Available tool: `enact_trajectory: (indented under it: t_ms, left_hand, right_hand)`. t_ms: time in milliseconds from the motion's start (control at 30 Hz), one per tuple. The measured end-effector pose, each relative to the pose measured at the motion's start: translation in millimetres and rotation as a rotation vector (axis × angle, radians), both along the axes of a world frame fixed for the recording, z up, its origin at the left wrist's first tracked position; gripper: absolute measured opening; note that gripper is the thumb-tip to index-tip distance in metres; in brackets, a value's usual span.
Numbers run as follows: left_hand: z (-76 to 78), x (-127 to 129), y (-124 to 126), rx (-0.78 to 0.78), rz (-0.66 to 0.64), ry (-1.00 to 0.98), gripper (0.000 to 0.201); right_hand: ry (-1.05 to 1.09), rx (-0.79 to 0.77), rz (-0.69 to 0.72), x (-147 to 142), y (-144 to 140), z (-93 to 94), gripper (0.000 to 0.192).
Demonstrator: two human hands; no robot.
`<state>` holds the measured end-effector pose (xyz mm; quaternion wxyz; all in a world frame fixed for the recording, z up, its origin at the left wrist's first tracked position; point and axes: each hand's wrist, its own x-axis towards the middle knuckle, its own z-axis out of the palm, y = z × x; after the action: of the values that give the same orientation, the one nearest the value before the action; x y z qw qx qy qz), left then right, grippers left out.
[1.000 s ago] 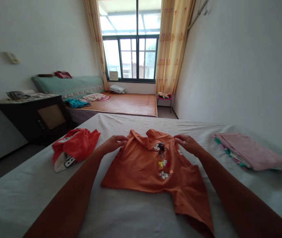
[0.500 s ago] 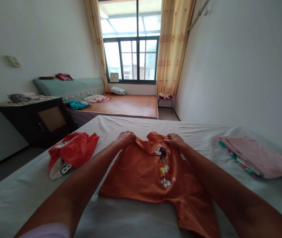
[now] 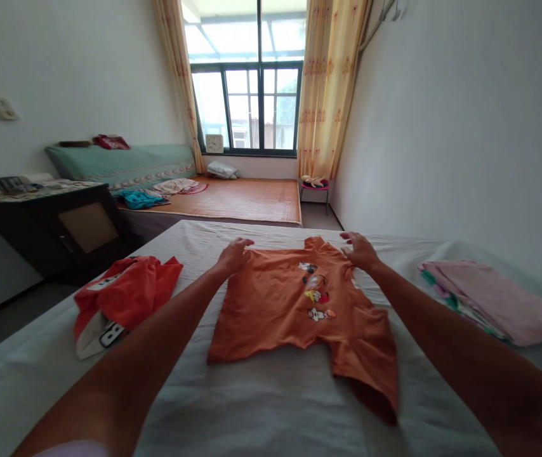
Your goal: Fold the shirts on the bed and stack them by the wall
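An orange T-shirt (image 3: 271,298) with cartoon figures on its front lies sideways on the pale bed sheet (image 3: 261,400). Its neck is to the right and one sleeve points toward me. At the far left corner of the shirt is my left hand (image 3: 235,256), fingers stretched out just above the hem. My right hand (image 3: 360,251) is over the shoulder by the collar, with its fingers apart and no cloth gripped. Left of my left arm sits a crumpled red and white garment (image 3: 132,295).
A folded pile of pink and green cloth (image 3: 494,298) lies on the right of the bed. Beyond stands a second bed with an orange mat (image 3: 247,200). A dark cabinet (image 3: 85,228) is at the left, and a small stool (image 3: 315,186) stands by the curtain.
Both hands have let go of the shirt's far edge and moved slightly apart. The shirt has shifted away from me and lies flatter. The view has turned slightly.
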<state>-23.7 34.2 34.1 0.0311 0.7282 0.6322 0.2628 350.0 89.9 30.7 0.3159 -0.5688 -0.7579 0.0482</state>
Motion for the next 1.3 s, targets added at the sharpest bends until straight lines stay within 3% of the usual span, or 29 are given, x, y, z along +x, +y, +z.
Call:
enact_trajectory:
  t_ms: [100,200,300,433,533,600,800,933,1033,1167,1233,1300]
  left_hand:
    - [4.5,-0.2,-46.2,-0.173,-0.407,-0.067,0.024]
    - [11.6,-4.6,-104.1,-0.424,-0.672,-0.081,0.022]
    - [15.8,-10.1,-151.5,-0.506,-0.755,-0.009,0.027]
    - [10.0,-8.8,-179.9,-0.425,-0.692,0.038,0.026]
    - [3.5,-4.6,-182.6,-0.344,-0.624,0.091,0.017]
    - [2.9,-3.8,-182.8,-0.301,-0.584,0.137,0.016]
    - [18.7,-6.3,-188.9,-0.377,-0.675,0.185,0.015]
    - [28.2,-8.1,-170.2,-0.474,-0.656,0.069,0.008]
    - [26.2,-9.6,-135.9,-0.497,-0.532,-0.174,0.018]
    - [4.3,-9.9,-92.8,-0.332,-0.175,-0.525,0.045]
    - [-10.7,-11.5,-83.9,-0.275,-0.036,-0.659,0.059]
    - [-22.8,-15.0,-84.5,-0.272,0.014,-0.747,0.071]
  right_hand:
    - [-0.014,-0.208,0.358,22.8,-47.7,3.9,0.031]
    - [-0.108,-0.410,0.594,47.6,-107.3,16.2,0.025]
    - [-0.225,-0.537,0.767,62.6,-158.6,25.9,0.030]
    - [-0.278,-0.386,0.791,63.7,-189.5,13.9,0.034]
    - [-0.265,-0.279,0.676,62.2,-191.0,-2.8,0.022]
    - [-0.225,-0.287,0.673,64.8,-191.2,-6.5,0.024]
    - [-0.139,-0.454,0.791,77.0,-202.8,17.3,0.033]
    - [-0.023,-0.542,0.763,69.5,-185.7,22.6,0.038]
    - [0.198,-0.597,0.555,53.7,-151.8,14.5,0.041]
    - [0.410,-0.478,0.200,32.9,-105.8,-3.0,0.035]
    - [0.408,-0.428,0.079,31.4,-93.0,-11.9,0.036]
    - [0.413,-0.460,-0.001,37.7,-89.1,-20.0,0.042]
